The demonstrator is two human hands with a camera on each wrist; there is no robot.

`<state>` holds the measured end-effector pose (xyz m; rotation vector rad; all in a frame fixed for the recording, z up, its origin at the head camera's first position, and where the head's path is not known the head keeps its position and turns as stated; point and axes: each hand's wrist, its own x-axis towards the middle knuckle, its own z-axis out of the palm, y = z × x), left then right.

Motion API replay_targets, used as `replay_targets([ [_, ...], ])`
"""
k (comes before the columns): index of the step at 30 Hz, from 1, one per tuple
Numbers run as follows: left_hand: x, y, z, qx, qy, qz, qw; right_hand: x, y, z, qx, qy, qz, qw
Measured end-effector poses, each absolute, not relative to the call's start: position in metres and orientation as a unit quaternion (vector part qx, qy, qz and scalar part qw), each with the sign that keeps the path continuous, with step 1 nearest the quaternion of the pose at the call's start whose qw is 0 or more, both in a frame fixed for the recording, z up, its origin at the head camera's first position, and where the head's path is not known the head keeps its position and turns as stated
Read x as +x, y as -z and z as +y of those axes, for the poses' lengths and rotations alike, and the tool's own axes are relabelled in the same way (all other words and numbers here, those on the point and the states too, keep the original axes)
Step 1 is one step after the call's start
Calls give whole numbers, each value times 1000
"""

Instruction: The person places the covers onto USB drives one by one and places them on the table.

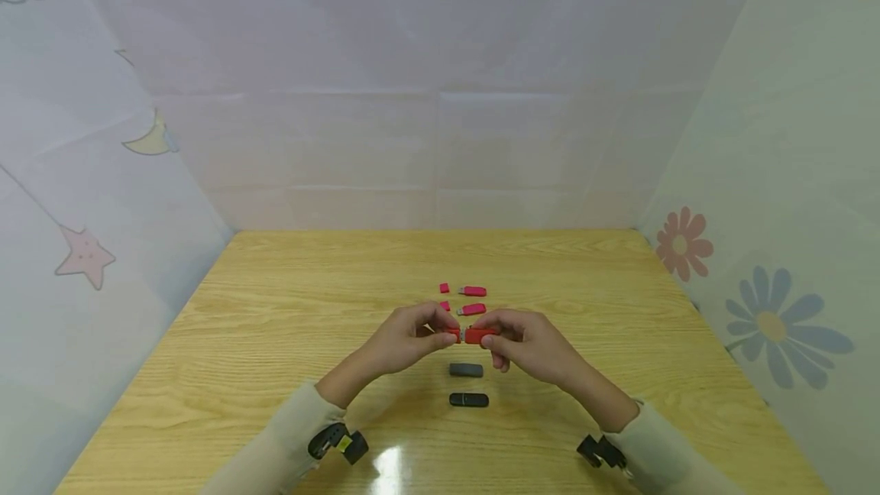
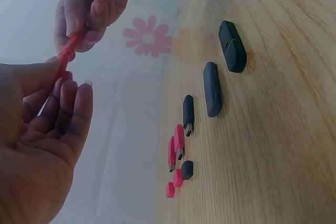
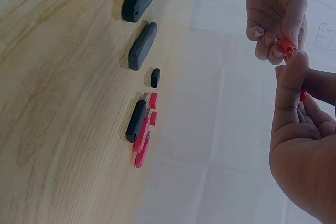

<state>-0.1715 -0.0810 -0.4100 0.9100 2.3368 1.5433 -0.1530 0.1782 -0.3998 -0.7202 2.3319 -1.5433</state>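
My left hand pinches a small red cap between thumb and fingers. Opposite it, my right hand grips a red USB stick by its body. A bit of metal connector shows between cap and stick in the head view, and the two are lined up end to end. Both hands are raised over the table in the wrist views. Below them lies an uncapped black USB stick with its black cap apart from it; in the head view the hands mostly cover these.
Two pink USB sticks lie uncapped farther back, each beside its pink cap. Nearer the front are a dark grey capped stick and a black capped one. Cloth-covered walls border the wooden table.
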Motion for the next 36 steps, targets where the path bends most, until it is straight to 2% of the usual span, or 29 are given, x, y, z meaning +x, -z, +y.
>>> replay_targets([
  [14, -170, 410, -81, 308, -512, 795, 103, -150, 395, 176, -249, 522, 806, 126],
  [29, -175, 409, -87, 301, -552, 762, 157, -149, 391, 173, -245, 529, 802, 126],
  [36, -179, 410, -88, 300, -569, 749, 161, -147, 386, 168, -251, 525, 805, 112],
])
